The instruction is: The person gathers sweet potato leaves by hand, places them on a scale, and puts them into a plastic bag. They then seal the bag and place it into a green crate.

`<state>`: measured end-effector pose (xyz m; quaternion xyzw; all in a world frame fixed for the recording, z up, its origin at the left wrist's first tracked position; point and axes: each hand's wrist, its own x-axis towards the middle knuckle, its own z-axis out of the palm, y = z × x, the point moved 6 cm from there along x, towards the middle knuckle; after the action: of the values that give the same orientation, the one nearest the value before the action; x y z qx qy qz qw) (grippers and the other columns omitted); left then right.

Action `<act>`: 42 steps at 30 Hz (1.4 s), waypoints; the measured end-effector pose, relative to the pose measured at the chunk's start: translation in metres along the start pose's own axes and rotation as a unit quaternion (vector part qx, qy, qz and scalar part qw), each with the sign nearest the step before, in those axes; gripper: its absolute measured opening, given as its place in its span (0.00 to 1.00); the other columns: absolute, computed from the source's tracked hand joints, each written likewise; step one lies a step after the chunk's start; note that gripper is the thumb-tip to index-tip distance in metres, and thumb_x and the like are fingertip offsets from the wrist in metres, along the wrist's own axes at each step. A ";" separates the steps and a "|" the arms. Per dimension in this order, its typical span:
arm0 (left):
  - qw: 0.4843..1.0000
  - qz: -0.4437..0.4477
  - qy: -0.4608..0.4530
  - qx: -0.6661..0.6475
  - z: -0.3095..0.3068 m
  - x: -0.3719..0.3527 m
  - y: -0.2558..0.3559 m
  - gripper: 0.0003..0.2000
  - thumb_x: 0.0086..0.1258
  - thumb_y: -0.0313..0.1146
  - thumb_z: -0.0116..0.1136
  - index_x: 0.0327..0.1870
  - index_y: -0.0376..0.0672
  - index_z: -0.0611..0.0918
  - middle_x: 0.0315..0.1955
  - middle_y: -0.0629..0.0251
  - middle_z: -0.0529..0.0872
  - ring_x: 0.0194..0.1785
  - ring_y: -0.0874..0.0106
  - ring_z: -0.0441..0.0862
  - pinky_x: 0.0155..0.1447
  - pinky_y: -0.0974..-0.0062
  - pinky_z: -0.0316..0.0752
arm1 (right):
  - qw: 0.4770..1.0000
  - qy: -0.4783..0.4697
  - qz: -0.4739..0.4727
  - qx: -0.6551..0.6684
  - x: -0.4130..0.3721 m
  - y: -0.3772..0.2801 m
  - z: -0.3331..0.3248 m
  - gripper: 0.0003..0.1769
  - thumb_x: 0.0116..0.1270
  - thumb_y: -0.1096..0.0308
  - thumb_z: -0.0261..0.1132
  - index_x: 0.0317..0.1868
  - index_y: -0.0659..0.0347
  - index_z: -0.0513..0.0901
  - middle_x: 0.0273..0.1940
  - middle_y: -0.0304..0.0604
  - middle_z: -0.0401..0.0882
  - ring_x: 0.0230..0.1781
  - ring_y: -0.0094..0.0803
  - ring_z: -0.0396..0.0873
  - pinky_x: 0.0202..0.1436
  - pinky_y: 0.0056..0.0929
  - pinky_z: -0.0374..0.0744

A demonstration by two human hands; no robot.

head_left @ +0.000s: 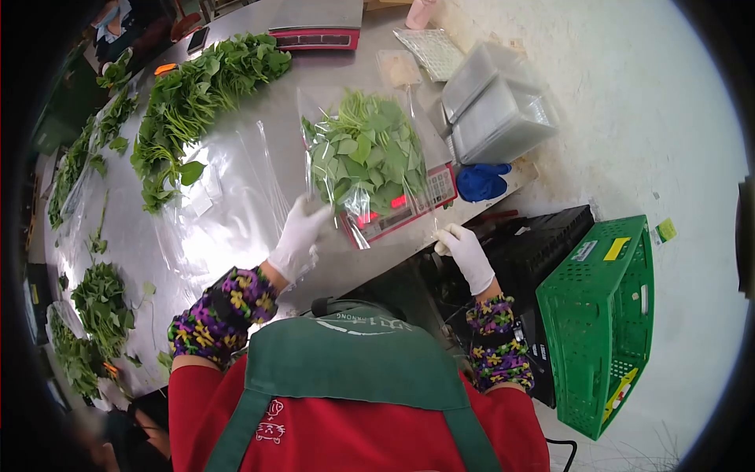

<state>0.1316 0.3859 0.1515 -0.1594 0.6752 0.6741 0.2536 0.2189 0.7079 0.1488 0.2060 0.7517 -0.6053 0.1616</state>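
A clear plastic bag filled with leafy greens [366, 149] lies on a red-edged digital scale [443, 186], stems toward the far side. My left hand [302, 236], in a white glove, is at the bag's near left corner, its fingers partly bent; whether it grips the plastic is unclear. My right hand [466, 253], also gloved, is closed in a pinch near the table's edge, to the right of the bag's near end. What its fingertips hold is too small to make out. Left of the bag, clear plastic sheets [224, 204] lie flat on the metal table [346, 271].
Heaped greens [197, 102] and more bunches [102, 307] lie left. A second scale [314, 38] stands at the back. Stacked clear containers [499, 110] and a blue item [481, 182] are right, above black crates [543, 252] and a green crate [594, 315]. A co-worker's gloved hand [114, 393] shows lower left.
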 end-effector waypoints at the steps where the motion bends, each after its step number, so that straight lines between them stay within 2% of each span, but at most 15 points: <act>1: 1.000 -0.002 0.000 0.002 -0.009 -0.007 -0.011 0.24 0.71 0.34 0.61 0.64 0.30 0.71 0.41 0.61 0.85 0.35 0.76 0.83 0.35 0.77 0.77 | 0.999 0.026 -0.014 -0.017 -0.006 0.002 -0.006 0.10 0.70 0.65 0.63 0.37 0.65 0.82 0.27 0.37 0.82 0.27 0.22 0.78 0.34 0.22 0.75; 4: 0.989 -0.076 -0.123 -0.008 -0.039 -0.006 -0.050 0.24 0.75 0.37 0.58 0.67 0.34 0.70 0.43 0.63 0.85 0.28 0.77 0.79 0.33 0.75 0.76 | 0.969 0.176 -0.079 -0.152 -0.019 -0.001 -0.033 0.07 0.68 0.68 0.65 0.39 0.64 0.82 0.31 0.42 0.84 0.31 0.28 0.81 0.35 0.26 0.77; 6: 0.996 0.058 -0.027 0.068 -0.071 0.004 -0.047 0.27 0.72 0.35 0.61 0.69 0.36 0.68 0.51 0.57 0.84 0.40 0.69 0.84 0.46 0.70 0.79 | 0.808 0.270 -0.241 -0.464 -0.026 -0.030 -0.035 0.16 0.63 0.68 0.67 0.52 0.57 0.82 0.50 0.43 0.83 0.50 0.36 0.81 0.50 0.33 0.78; 7: 0.996 0.058 -0.027 0.068 -0.070 0.002 -0.035 0.27 0.72 0.35 0.61 0.69 0.36 0.68 0.51 0.57 0.84 0.40 0.69 0.84 0.46 0.70 0.79 | 0.808 0.270 -0.242 -0.464 -0.022 -0.041 -0.033 0.16 0.63 0.68 0.67 0.52 0.57 0.82 0.50 0.43 0.83 0.50 0.36 0.81 0.50 0.33 0.78; 8: 0.900 0.290 0.070 0.317 -0.069 -0.010 0.016 0.28 0.70 0.34 0.61 0.70 0.40 0.68 0.58 0.55 0.81 0.51 0.66 0.82 0.57 0.66 0.75 | 0.732 0.272 -0.330 -0.531 -0.025 -0.066 -0.018 0.22 0.63 0.68 0.66 0.59 0.51 0.79 0.59 0.42 0.76 0.60 0.38 0.74 0.58 0.38 0.74; 9: 0.684 0.482 0.157 0.524 -0.052 -0.027 0.048 0.29 0.68 0.34 0.61 0.71 0.45 0.69 0.64 0.53 0.77 0.62 0.63 0.79 0.67 0.61 0.71 | 0.641 0.271 -0.412 -0.588 -0.026 -0.083 -0.004 0.29 0.62 0.68 0.66 0.66 0.45 0.76 0.68 0.40 0.69 0.69 0.40 0.68 0.65 0.43 0.71; 10: 0.683 0.483 0.158 0.524 -0.050 -0.020 0.052 0.29 0.68 0.34 0.61 0.71 0.45 0.69 0.64 0.53 0.77 0.62 0.63 0.79 0.67 0.61 0.71 | 0.641 0.272 -0.413 -0.587 -0.014 -0.083 -0.003 0.29 0.62 0.68 0.66 0.66 0.45 0.76 0.68 0.40 0.69 0.69 0.40 0.68 0.65 0.43 0.71; 12: 0.474 0.558 0.030 0.680 -0.017 -0.011 0.044 0.35 0.64 0.31 0.58 0.75 0.57 0.65 0.74 0.57 0.66 0.76 0.62 0.63 0.78 0.53 0.54 | 0.538 0.169 -0.499 -0.658 0.006 -0.077 0.017 0.33 0.63 0.67 0.65 0.70 0.44 0.72 0.71 0.42 0.64 0.73 0.43 0.62 0.70 0.50 0.66; 19: 0.327 0.643 -0.169 0.671 0.025 -0.022 0.036 0.34 0.62 0.34 0.55 0.74 0.61 0.65 0.74 0.63 0.65 0.76 0.65 0.64 0.78 0.52 0.57 | 0.488 -0.025 -0.573 -0.658 0.013 -0.083 0.046 0.31 0.62 0.65 0.61 0.69 0.38 0.73 0.70 0.34 0.69 0.72 0.33 0.66 0.71 0.44 0.68; 24: 0.467 0.595 -0.210 0.619 0.011 -0.006 0.019 0.22 0.67 0.34 0.55 0.64 0.56 0.79 0.66 0.66 0.76 0.72 0.67 0.71 0.78 0.58 0.60 | 0.644 -0.040 -0.560 -0.520 0.035 -0.075 0.033 0.16 0.64 0.68 0.63 0.52 0.51 0.87 0.56 0.38 0.84 0.59 0.35 0.80 0.63 0.31 0.77; 26: 0.678 0.529 -0.202 0.468 -0.001 -0.003 0.032 0.21 0.66 0.33 0.58 0.62 0.53 0.81 0.60 0.65 0.82 0.67 0.62 0.76 0.76 0.56 0.63 | 0.856 -0.091 -0.435 -0.263 0.051 -0.072 0.019 0.11 0.71 0.70 0.62 0.49 0.59 0.87 0.50 0.41 0.87 0.52 0.34 0.84 0.58 0.30 0.80; 28: 0.745 0.509 -0.177 0.394 -0.004 -0.005 0.034 0.16 0.70 0.32 0.58 0.58 0.44 0.83 0.52 0.64 0.87 0.60 0.63 0.82 0.72 0.59 0.68 | 0.922 -0.102 -0.344 -0.147 0.063 -0.065 0.009 0.10 0.73 0.70 0.61 0.48 0.62 0.87 0.46 0.42 0.88 0.48 0.31 0.85 0.55 0.28 0.81; 30: 0.943 0.265 -0.161 0.121 -0.018 0.015 0.018 0.15 0.79 0.36 0.50 0.54 0.36 0.83 0.49 0.59 0.88 0.58 0.66 0.82 0.67 0.66 0.71 | 0.963 -0.112 -0.245 -0.028 0.076 -0.056 0.005 0.11 0.75 0.70 0.60 0.47 0.65 0.87 0.43 0.42 0.89 0.44 0.29 0.86 0.52 0.26 0.82; 37: 0.987 0.149 -0.013 -0.055 -0.015 0.044 0.002 0.14 0.78 0.38 0.54 0.37 0.35 0.84 0.31 0.58 0.89 0.35 0.75 0.85 0.51 0.73 0.77 | 0.987 -0.050 -0.094 0.121 0.105 -0.028 0.005 0.13 0.75 0.64 0.61 0.43 0.67 0.86 0.36 0.42 0.88 0.34 0.22 0.85 0.41 0.23 0.81; 42: 0.979 0.083 0.091 -0.160 -0.014 0.056 -0.025 0.14 0.77 0.42 0.54 0.45 0.37 0.81 0.31 0.64 0.85 0.33 0.74 0.84 0.43 0.75 0.78 | 0.994 -0.004 -0.081 0.074 0.119 -0.020 0.011 0.13 0.74 0.62 0.62 0.38 0.64 0.84 0.32 0.40 0.86 0.26 0.19 0.81 0.30 0.21 0.76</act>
<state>0.0974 0.3779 0.0993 -0.2023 0.5894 0.7749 0.1057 0.1060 0.7070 0.1044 0.1532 0.7180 -0.6716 0.0995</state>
